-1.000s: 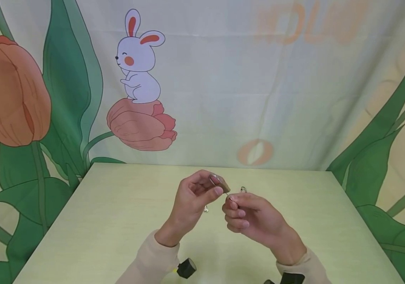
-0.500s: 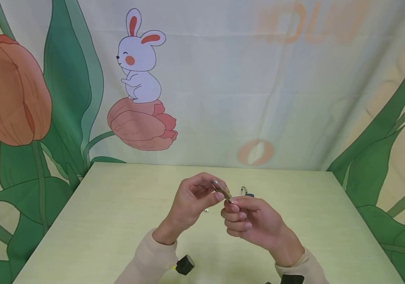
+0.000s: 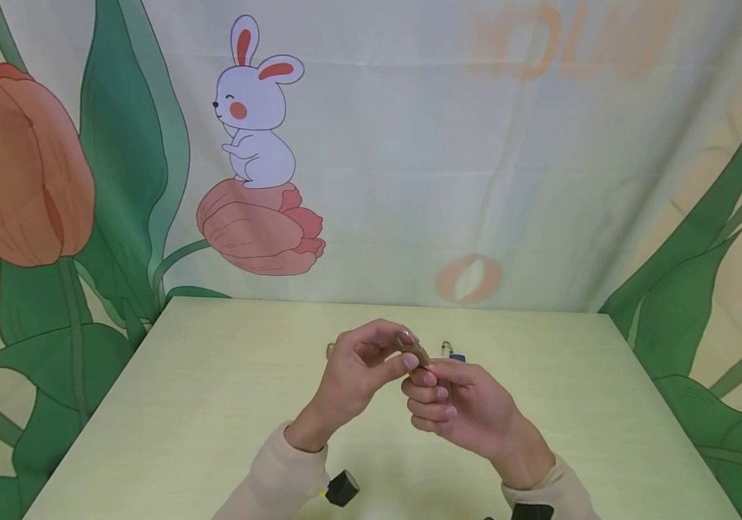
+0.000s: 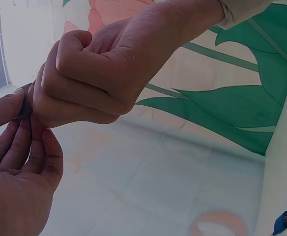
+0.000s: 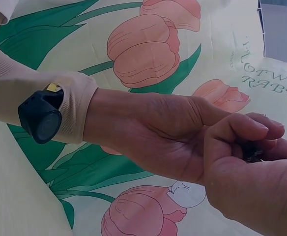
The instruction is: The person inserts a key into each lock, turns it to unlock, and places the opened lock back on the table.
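My left hand (image 3: 351, 375) holds a small brass padlock (image 3: 417, 352), its silver shackle up and its base tilted toward my right hand (image 3: 462, 408). That hand pinches a key between thumb and forefinger right at the padlock's base; the fingers hide the key now. In the left wrist view the padlock shows as a dark sliver (image 4: 25, 105) between both hands' fingertips. A dark metal bit (image 5: 254, 153) shows between my right fingers in the right wrist view.
Behind my right hand, a blue padlock (image 3: 457, 357) lies on the pale table (image 3: 214, 404). A brass-coloured thing (image 3: 329, 350) peeks out left of my left hand. A printed cloth (image 3: 371, 180) hangs along the table's back edge. Black cameras (image 3: 342, 488) sit on the sleeves.
The key's thin shaft, seen between the padlock and my right fingers a second ago, is out of sight. The padlock has moved slightly right and down, against the right fingertips.
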### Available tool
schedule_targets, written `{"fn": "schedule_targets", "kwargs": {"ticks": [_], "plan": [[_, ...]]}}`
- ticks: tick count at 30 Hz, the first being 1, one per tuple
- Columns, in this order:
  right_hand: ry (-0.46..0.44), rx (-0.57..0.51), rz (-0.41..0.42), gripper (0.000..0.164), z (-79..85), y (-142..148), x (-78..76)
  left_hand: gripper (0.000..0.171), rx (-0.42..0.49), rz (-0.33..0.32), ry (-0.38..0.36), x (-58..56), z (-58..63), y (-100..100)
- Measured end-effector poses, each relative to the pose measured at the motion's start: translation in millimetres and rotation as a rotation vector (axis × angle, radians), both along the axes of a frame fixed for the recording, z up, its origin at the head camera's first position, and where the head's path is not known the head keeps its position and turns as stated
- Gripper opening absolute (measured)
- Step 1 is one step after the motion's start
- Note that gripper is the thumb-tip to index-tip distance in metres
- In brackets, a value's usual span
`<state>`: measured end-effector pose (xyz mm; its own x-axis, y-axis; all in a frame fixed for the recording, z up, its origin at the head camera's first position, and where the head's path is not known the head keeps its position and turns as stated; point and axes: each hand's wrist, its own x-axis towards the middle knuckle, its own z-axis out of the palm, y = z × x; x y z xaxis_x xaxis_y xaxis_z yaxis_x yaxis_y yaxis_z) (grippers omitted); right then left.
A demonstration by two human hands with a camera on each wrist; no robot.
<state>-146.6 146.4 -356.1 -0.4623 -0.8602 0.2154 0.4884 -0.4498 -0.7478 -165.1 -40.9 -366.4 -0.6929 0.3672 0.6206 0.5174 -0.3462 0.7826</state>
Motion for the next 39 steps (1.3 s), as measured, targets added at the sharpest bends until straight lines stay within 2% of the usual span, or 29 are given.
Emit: {"fn": "schedule_targets", "kwargs": {"ticks": [6,9,12,16,21,24,27,29,36,39], "plan": [[0.004,-0.009,-0.006,0.035,0.2,-1.0,0.3,0.019,-0.021,0.010,-0.052,2.3,1.5,1.4],[0.041,-0.001,-0.051,0.036,-0.6,-2.1,1.5,0.019,-0.003,0.032,-0.065,3.3,2.0,2.5],[0.130,0.038,-0.167,0.037,-1.9,-3.9,4.1,0.020,0.030,0.051,-0.074,5.0,2.3,3.1],[0.328,0.148,-0.391,0.035,-3.5,-7.0,7.7,0.019,0.058,0.077,-0.090,6.5,2.7,3.3],[0.722,0.303,-0.732,0.036,-6.8,-12.2,8.0,0.017,0.071,0.116,-0.123,7.8,3.5,4.2],[0.932,0.337,-0.905,0.033,-8.8,-14.6,7.1,0.018,0.081,0.119,-0.129,8.9,3.9,4.9],[1.020,0.341,-0.978,0.029,-9.6,-16.1,6.3,0.021,0.093,0.123,-0.131,9.9,4.6,5.3],[1.048,0.351,-1.010,0.027,-9.5,-16.9,6.4,0.024,0.099,0.135,-0.134,10.4,5.0,5.5],[1.121,0.469,-1.193,0.027,-11.6,-18.8,6.2,0.024,0.076,0.195,-0.139,10.8,5.2,5.9],[1.131,0.486,-1.228,0.026,-12.8,-19.4,5.4,0.019,0.075,0.206,-0.154,11.2,5.1,6.2]]}}
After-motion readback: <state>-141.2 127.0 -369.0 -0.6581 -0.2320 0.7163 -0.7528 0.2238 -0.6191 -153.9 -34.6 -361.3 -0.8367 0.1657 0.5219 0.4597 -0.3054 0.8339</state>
